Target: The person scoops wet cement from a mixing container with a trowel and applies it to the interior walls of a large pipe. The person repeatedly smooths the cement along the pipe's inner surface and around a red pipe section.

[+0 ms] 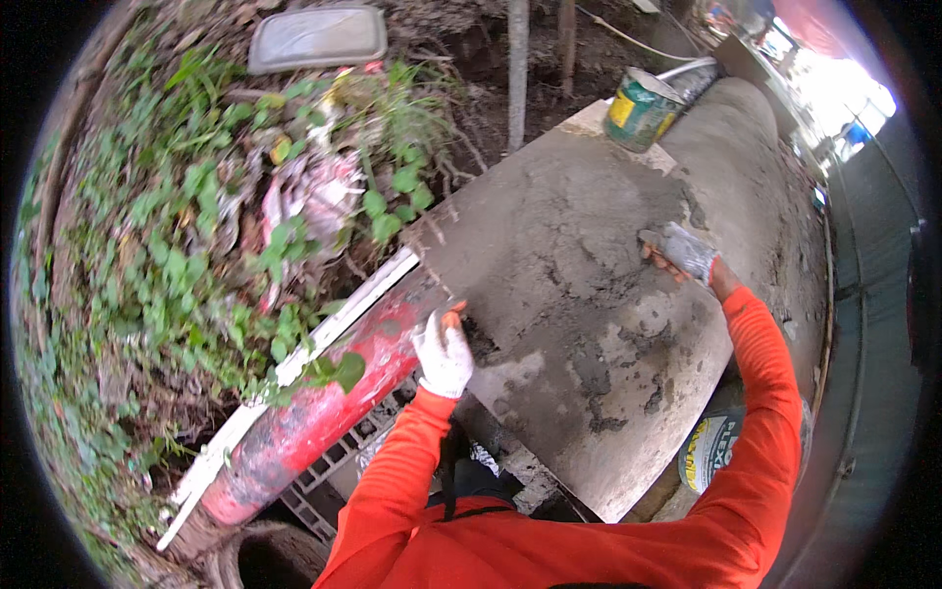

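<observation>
A broad flat board lies in front of me, smeared with wet grey mortar. My left hand, in a white glove with bare fingertips showing, is at the board's left edge. Its fingers point away from me and stand somewhat apart, with no tool visible in them. Over the right side of the mortar is my right hand, its glove stained grey. The fingers of that hand are curled, bare tips showing; what they may hold is hidden. Both forearms are in orange sleeves.
A green and yellow can stands at the board's far corner. Along the left run a red pipe and a white strip, with plants beyond. A labelled bucket sits under my right arm. Farther back are a metal post and plastic lid.
</observation>
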A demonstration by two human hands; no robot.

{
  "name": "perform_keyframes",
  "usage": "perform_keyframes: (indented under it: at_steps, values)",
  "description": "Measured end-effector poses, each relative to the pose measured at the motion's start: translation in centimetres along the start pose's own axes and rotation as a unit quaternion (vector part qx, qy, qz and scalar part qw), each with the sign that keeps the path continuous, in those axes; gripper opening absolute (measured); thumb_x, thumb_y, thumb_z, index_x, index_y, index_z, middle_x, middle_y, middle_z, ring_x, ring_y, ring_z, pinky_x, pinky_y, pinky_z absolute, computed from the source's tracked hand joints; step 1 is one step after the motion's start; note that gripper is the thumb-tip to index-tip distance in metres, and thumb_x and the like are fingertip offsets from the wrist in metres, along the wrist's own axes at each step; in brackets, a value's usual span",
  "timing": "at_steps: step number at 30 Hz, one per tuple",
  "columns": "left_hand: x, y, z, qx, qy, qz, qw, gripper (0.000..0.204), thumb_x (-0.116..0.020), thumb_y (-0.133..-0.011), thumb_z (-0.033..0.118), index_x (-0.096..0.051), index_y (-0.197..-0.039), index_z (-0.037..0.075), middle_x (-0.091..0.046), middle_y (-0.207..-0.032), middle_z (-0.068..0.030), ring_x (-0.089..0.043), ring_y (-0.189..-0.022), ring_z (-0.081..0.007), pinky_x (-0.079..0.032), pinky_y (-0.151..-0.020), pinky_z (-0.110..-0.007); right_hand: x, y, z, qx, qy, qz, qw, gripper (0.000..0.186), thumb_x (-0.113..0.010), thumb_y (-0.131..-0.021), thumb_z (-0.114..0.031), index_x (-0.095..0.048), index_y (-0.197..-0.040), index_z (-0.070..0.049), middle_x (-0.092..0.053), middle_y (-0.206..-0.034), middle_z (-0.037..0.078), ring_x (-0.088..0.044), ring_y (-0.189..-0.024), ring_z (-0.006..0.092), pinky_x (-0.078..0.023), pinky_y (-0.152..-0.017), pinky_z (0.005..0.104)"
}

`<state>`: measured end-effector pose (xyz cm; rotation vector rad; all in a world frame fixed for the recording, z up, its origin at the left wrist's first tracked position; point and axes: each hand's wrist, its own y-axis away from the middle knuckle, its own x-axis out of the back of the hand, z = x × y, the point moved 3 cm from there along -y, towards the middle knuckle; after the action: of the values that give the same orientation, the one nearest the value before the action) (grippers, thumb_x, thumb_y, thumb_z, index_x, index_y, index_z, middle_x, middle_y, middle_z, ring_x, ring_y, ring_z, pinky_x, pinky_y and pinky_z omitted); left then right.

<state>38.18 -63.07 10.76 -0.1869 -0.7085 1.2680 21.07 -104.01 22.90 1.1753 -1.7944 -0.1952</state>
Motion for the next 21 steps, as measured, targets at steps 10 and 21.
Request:
perform_keyframes:
  at_steps: [10,21]
  values:
    - [1.7,0.1,0.5,-0.2,-0.163,-0.001,0.966,0.018,-0.069,-0.084,0.014,-0.068,-0.1,0.006,-0.066,-0.108,-0.0199,-0.062,-0.065,-0.0289,-0.046,-0.053,-0.048,5.2,2.9,2.4,-0.004,0.003,0.023,1.0,0.034,-0.057,-0.105,-0.034,-0.064,-0.121,-0.004,-0.061,-0.095,0.009,-0.06,-0.077,0.0188,-0.05,-0.064,0.0321]
    - [19.0,12.1,0.4,0.005,0.045,0.082,0.996,0.073,-0.071,-0.092,0.028,-0.04,-0.151,0.0,-0.066,-0.119,-0.0229,-0.063,-0.112,-0.0448,-0.051,-0.099,-0.052,4.3,9.4,-13.8,0.216,0.229,0.076,0.946,0.04,-0.058,-0.104,-0.022,-0.055,-0.138,-0.001,-0.058,-0.119,0.016,-0.057,-0.104,0.029,-0.047,-0.088,0.0382]
